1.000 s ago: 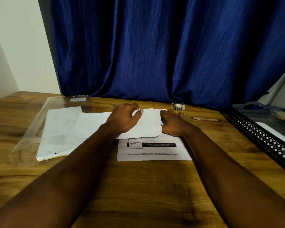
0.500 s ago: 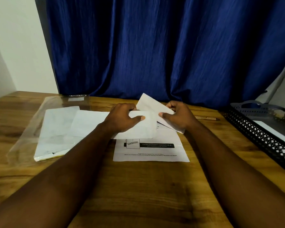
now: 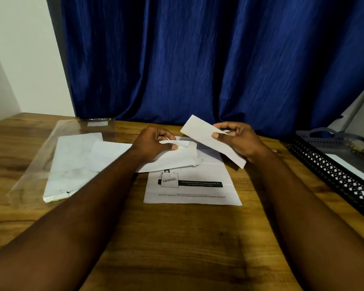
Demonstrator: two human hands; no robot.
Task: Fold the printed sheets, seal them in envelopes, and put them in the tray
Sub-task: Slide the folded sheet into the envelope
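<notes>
The right hand (image 3: 240, 141) pinches a folded white paper sheet (image 3: 210, 139) (tilted, lifted); the left hand (image 3: 153, 143) grips a white paper envelope (image 3: 177, 158) near the wooden table's (image 3: 177, 238) far edge.

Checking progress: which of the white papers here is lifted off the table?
The folded sheet in the right hand, tilted in the air. The envelope and printed sheet lie flat.

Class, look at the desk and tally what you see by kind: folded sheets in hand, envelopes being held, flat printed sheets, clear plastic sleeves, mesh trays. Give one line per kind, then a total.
Folded sheet, in the right hand: 1
Envelope, held by the left hand: 1
Flat printed sheet: 1
Clear plastic sleeve: 1
Black mesh tray: 1
Total: 5
</notes>
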